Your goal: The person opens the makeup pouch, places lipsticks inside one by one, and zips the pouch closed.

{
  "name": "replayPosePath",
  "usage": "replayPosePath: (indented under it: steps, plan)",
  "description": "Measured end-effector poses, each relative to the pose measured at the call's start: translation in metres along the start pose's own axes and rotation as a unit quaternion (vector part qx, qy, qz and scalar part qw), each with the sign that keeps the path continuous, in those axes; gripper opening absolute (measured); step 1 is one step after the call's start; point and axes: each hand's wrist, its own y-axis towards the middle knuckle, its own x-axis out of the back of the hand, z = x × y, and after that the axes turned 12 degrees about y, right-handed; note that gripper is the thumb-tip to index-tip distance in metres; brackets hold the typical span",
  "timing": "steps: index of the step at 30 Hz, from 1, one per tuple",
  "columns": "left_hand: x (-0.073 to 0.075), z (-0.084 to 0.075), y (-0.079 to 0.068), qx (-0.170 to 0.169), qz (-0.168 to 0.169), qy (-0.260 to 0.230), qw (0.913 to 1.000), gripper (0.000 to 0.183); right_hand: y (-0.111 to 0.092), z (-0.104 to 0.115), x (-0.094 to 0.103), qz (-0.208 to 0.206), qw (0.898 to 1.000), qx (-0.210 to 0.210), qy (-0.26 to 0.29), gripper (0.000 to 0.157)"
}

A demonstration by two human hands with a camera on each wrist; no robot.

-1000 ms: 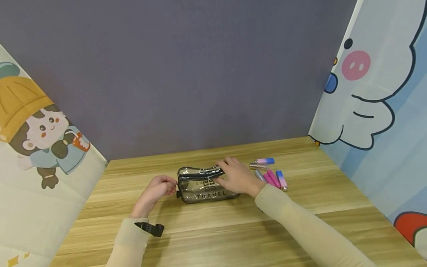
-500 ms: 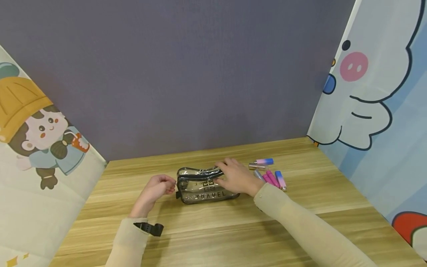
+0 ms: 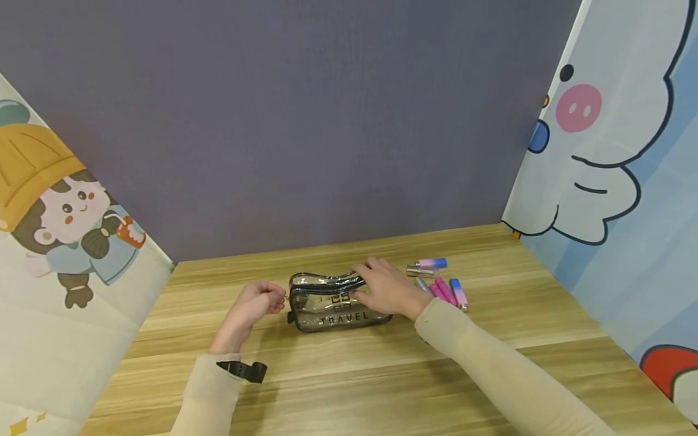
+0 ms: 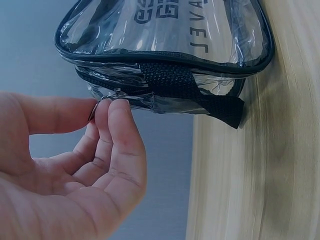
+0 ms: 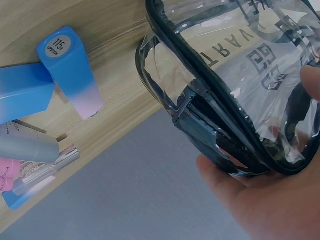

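The clear TRAVEL pouch (image 3: 326, 307) lies lengthwise between left hand (image 3: 255, 306), pinching apparently its zipper pull (image 4: 93, 111), and right hand (image 3: 389, 287), gripping its right end.

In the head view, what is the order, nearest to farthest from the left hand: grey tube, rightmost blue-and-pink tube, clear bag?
From the left hand:
1. Clear bag, just right.
2. Grey tube, right beyond the bag.
3. Rightmost blue-and-pink tube, farther right.
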Motion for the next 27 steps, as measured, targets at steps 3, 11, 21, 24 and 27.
replayPosePath:
  steps: [3, 11, 21, 24, 27]
  plan:
    - [0.0, -0.001, 0.0, 0.001, -0.002, 0.0, 1.0, 0.023, 0.001, -0.001, -0.001, -0.003, 1.0, 0.0, 0.001, 0.067]
    - [-0.002, -0.007, -0.002, -0.001, -0.005, 0.002, 1.0, 0.024, 0.0, -0.003, -0.001, -0.003, 1.0, 0.0, 0.008, 0.066]
    - [-0.001, -0.01, -0.001, -0.003, -0.022, -0.004, 0.9997, 0.023, 0.001, 0.001, 0.0, 0.004, 1.0, -0.007, -0.003, 0.067]
    - [-0.001, -0.012, 0.0, -0.004, -0.023, -0.006, 0.9997, 0.022, 0.001, 0.001, 0.0, 0.004, 1.0, -0.012, -0.003, 0.066]
    - [-0.001, -0.014, 0.0, -0.003, -0.021, -0.008, 0.9997, 0.022, 0.001, 0.001, -0.001, 0.004, 1.0, -0.012, -0.004, 0.066]
